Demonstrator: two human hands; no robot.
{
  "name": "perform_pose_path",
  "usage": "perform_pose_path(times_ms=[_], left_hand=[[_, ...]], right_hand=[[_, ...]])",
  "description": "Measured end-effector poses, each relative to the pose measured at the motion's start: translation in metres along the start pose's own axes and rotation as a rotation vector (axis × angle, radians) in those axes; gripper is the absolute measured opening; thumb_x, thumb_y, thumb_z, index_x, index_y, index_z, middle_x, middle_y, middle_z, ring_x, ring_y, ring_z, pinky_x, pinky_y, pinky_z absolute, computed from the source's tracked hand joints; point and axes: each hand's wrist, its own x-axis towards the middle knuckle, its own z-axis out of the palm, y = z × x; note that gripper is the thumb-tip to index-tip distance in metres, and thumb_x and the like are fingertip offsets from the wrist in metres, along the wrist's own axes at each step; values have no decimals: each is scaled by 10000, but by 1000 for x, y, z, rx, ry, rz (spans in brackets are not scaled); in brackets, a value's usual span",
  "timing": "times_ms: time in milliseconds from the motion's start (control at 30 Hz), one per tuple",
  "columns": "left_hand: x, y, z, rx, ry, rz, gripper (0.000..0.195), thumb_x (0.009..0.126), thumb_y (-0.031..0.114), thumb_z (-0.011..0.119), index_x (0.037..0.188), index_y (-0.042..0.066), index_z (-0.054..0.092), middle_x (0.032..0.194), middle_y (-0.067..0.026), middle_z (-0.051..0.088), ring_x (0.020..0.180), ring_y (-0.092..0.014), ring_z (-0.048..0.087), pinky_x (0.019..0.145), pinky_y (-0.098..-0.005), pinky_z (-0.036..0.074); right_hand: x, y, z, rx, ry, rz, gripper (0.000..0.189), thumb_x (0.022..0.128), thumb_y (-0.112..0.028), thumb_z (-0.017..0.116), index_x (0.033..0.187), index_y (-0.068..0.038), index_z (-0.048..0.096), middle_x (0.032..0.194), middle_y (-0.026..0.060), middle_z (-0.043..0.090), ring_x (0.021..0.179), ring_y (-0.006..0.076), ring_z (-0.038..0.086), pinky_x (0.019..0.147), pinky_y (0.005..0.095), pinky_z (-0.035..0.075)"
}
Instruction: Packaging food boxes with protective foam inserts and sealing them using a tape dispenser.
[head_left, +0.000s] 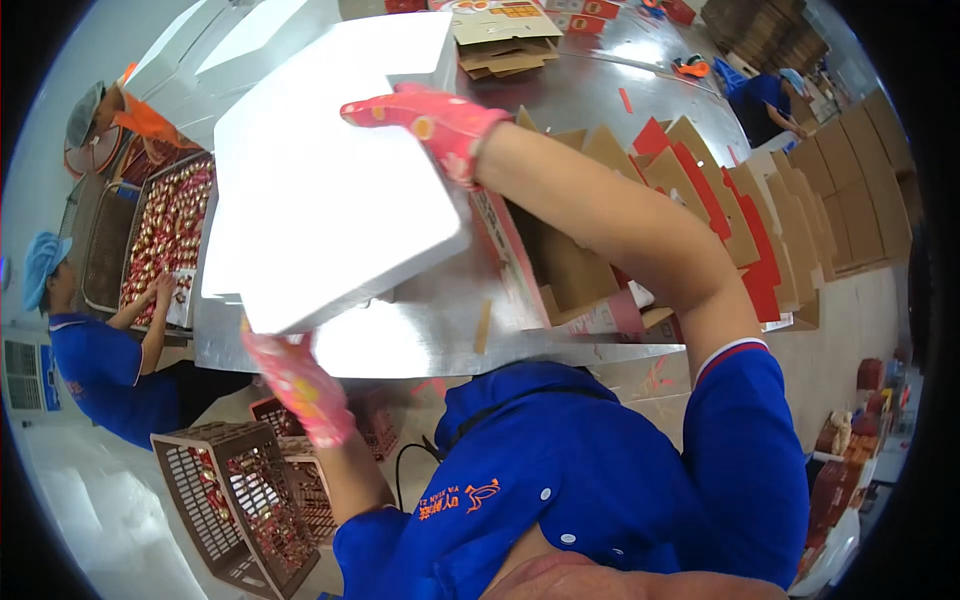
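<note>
A large white foam box (322, 195) is tilted over the steel table, between my two gloved hands. My right hand (442, 131), in a pink patterned glove, lies over its upper right edge with the fingers on the white surface. Below, my left hand (304, 386), in a matching glove, grips the box's lower corner; its fingertips are partly hidden and blurred. Another white foam piece (424, 49) shows just behind the box. Open cardboard cartons (570, 262) stand close to my right forearm.
The steel table (420, 330) also bears flat printed cartons (506, 34). At the left a co-worker (105, 360) reaches into a tray of red and gold wrapped items (169, 232). Brown plastic crates (232, 510) stand low beside my left arm. Folded cardboard (855, 180) is at the right.
</note>
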Motion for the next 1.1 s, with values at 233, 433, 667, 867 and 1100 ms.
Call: perform_pose_path(times_ms=[233,433,667,867,1100], left_hand=[[-51,22,100,-309,-440,56,880,864,561,593,1482,44,240,1477,-133,310,1346,-270,362,1064,-435,385],[-50,-16,155,-128,-803,111,858,752,602,666,1344,22,447,1299,-129,508,1261,-273,438,1133,-507,185],[-25,-10,166,478,-976,564,700,678,479,793,1188,58,561,889,-47,607,1123,-310,514,1135,-561,138],[-36,17,166,620,-929,321,949,629,418,833,1410,45,444,783,-40,556,1050,-256,473,1047,-414,314],[-36,9,177,817,-1051,775,533,789,346,708,1184,11,584,909,-108,619,1010,-318,530,854,-430,457]], right_hand=[[-143,-71,-85,-240,41,-333,537,879,-302,675,1317,-38,509,1203,94,605,1125,166,587,956,371,497],[-192,-63,-157,-157,141,-159,709,848,-344,706,1430,-80,400,1318,91,536,1212,215,527,1026,367,427],[-187,-69,-160,-403,301,-67,851,801,-363,729,1487,-92,305,1368,144,478,1233,254,510,988,347,435],[-162,-70,-138,-1195,481,-29,813,809,-523,615,1477,-148,343,1298,253,499,1191,336,537,974,398,435],[-171,-46,-57,-1755,544,-211,676,871,-427,533,1448,-108,388,1324,336,447,1215,446,466,1013,463,391]])
